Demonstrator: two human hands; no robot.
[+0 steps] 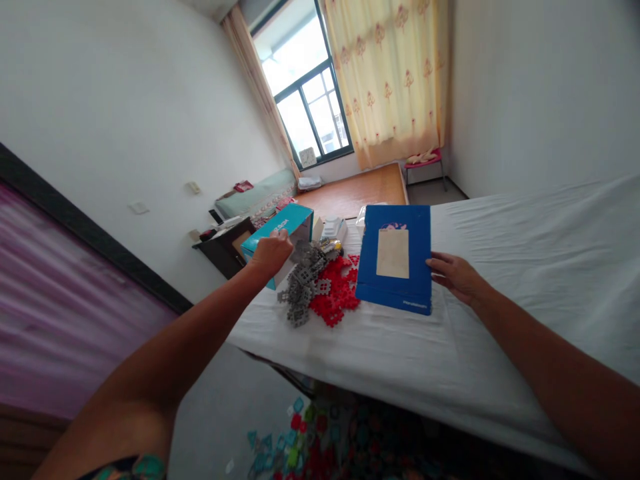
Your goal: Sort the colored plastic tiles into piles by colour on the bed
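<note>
Left of the red bits point(333, 293), the left hand point(271, 253) grips a box point(294, 219); right of them, the right hand point(459, 275) grips a board point(393, 288)

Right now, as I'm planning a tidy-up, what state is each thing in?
Teal box: tilted, left hand on top
Blue board: near upright, right hand gripping its edge
Gray pieces: heaped loose
Red pieces: clustered beside the gray
White sheet: wrinkled
Yellow curtain: hanging, spread wide

dark left sleeve point(133, 468), green print
</note>
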